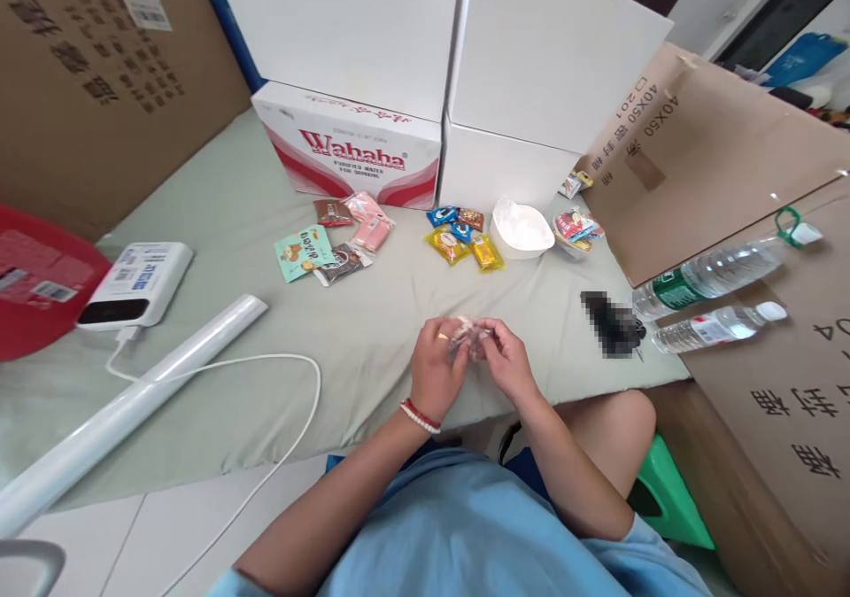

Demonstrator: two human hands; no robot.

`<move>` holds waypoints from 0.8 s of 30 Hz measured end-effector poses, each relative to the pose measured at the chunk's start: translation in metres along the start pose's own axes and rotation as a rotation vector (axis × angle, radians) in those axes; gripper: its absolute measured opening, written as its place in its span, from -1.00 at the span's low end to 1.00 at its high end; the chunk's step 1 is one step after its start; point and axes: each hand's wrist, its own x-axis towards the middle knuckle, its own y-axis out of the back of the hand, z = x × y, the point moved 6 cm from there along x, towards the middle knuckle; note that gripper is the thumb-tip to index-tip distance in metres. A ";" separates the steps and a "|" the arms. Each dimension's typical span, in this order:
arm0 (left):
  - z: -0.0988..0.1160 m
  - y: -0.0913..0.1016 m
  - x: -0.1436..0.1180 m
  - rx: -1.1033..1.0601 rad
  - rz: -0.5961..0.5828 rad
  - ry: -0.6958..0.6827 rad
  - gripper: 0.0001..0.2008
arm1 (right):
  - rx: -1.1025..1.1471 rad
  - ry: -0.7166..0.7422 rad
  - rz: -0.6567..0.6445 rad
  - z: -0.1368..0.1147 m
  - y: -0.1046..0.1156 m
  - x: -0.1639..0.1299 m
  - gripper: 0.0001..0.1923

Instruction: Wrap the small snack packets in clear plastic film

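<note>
While pinched by 2 hands (470,360), wrapper (467,340) crosswise.

The person wears a light blue short-sleeved top, its sleeves ending high on the upper arms. A bracelet of red and white beads (420,416) circles the left wrist, and a ring shows on the left hand (436,368). Both forearms and one knee are bare.

2 water bottles (714,296) lie right; a Wahaha box (349,145) stands behind scattered snack packets (398,234).
</note>
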 end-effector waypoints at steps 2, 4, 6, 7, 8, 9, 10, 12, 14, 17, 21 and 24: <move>0.023 -0.007 -0.013 0.041 -0.002 -0.215 -0.73 | 0.151 -0.079 -0.020 0.014 0.004 -0.009 -0.63; 0.037 -0.020 -0.028 0.075 -0.060 -0.386 -0.68 | 0.230 -0.115 -0.011 0.025 0.011 -0.015 -0.57; 0.042 -0.030 -0.041 0.078 -0.118 -0.473 -0.64 | 0.255 -0.150 0.011 0.035 0.019 -0.019 -0.55; 0.042 -0.033 -0.045 0.066 -0.144 -0.495 -0.64 | 0.264 -0.170 0.014 0.038 0.022 -0.020 -0.55; 0.042 -0.034 -0.047 0.046 -0.171 -0.506 -0.64 | 0.271 -0.190 0.009 0.040 0.024 -0.021 -0.55; 0.042 -0.035 -0.048 0.022 -0.198 -0.509 -0.65 | 0.275 -0.206 -0.006 0.041 0.025 -0.022 -0.54; 0.042 -0.035 -0.048 -0.004 -0.226 -0.508 -0.66 | 0.278 -0.214 -0.028 0.041 0.026 -0.023 -0.53; 0.042 -0.031 -0.044 -0.048 -0.292 -0.502 -0.69 | 0.281 -0.213 -0.086 0.039 0.026 -0.024 -0.54; 0.040 -0.023 -0.042 -0.067 -0.363 -0.509 -0.72 | 0.258 -0.189 -0.116 0.038 0.033 -0.020 -0.57; 0.025 0.003 -0.042 -0.009 -0.379 -0.463 -0.73 | 0.254 -0.116 0.065 0.037 0.084 0.005 -0.63; -0.019 0.057 -0.051 0.174 -0.227 -0.350 -0.80 | 0.436 -0.034 0.602 0.029 0.218 0.072 -0.79; -0.046 0.083 -0.061 0.329 -0.165 -0.317 -0.85 | 0.411 -0.149 0.803 0.018 0.298 0.134 -0.83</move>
